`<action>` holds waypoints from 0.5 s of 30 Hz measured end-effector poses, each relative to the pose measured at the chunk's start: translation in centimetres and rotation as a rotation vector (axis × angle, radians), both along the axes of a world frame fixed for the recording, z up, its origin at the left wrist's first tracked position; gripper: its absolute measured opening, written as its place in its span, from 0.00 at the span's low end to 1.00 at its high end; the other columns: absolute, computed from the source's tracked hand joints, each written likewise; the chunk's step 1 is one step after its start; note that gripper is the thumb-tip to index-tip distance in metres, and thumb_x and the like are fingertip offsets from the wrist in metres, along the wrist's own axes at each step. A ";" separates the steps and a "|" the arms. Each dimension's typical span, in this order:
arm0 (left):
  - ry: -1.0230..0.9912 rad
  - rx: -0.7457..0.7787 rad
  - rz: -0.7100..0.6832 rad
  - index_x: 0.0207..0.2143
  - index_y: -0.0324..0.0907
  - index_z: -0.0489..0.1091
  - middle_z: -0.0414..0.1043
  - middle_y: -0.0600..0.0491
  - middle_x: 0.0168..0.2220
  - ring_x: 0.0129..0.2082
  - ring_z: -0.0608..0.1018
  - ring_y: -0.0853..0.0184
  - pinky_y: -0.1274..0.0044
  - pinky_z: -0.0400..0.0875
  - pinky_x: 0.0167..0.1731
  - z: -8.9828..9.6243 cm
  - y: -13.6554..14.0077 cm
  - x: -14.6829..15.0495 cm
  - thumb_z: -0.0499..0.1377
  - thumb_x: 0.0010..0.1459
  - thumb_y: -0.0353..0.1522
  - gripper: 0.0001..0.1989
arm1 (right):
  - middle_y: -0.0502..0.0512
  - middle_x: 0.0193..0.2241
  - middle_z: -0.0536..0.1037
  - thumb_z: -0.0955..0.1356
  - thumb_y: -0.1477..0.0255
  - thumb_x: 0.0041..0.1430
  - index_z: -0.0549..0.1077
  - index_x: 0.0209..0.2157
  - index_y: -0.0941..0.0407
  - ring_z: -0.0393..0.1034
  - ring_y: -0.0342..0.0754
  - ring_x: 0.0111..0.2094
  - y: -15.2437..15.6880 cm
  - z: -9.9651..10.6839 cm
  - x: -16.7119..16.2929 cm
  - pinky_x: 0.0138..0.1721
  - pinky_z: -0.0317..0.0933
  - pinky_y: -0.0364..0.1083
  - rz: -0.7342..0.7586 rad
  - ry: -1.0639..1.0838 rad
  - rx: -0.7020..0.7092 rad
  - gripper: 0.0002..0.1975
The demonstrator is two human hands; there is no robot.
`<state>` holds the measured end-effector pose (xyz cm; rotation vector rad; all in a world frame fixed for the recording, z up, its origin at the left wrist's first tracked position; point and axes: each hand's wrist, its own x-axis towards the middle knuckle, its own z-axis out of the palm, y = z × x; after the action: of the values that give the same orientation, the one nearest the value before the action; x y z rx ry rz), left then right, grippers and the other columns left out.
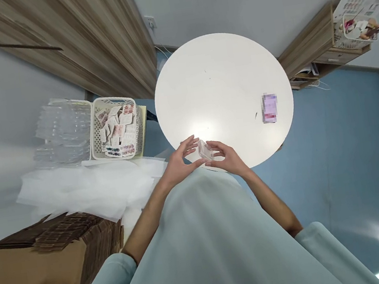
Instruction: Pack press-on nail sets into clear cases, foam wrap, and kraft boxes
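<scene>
A small clear plastic box [205, 151] is held at the near edge of the white round table [222, 75], right in front of my body. My left hand [180, 163] grips it from the left, its thumb along the near edge and its fingers at the far side. From the right, my right hand [226, 157] has its fingertips and thumb pressed on the same box. What the box contains, if anything, is too small to make out.
A blurred-out purple phone-like item [270, 108] lies on the table's right side. To the left stand a white basket [95, 149] of printed cards, stacked clear plastic trays [61, 130], white sheets [93, 187] and folded cardboard boxes [34, 269]. A wooden cabinet [313, 43] is at the right.
</scene>
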<state>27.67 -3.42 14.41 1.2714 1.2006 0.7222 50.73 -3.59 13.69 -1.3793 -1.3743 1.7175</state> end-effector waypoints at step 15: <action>-0.134 -0.045 -0.059 0.65 0.44 0.74 0.73 0.42 0.63 0.65 0.76 0.49 0.53 0.69 0.70 -2.0 0.1 1.0 0.72 0.60 0.49 0.35 | 0.57 0.61 0.81 0.86 0.59 0.43 0.79 0.61 0.49 0.79 0.61 0.59 -1.2 -2.1 0.1 0.66 0.71 0.63 -0.132 0.172 -0.260 0.43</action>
<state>28.68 -3.32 12.37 1.1976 1.0611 0.7214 50.85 -4.79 11.55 -1.3862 -0.9724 1.9258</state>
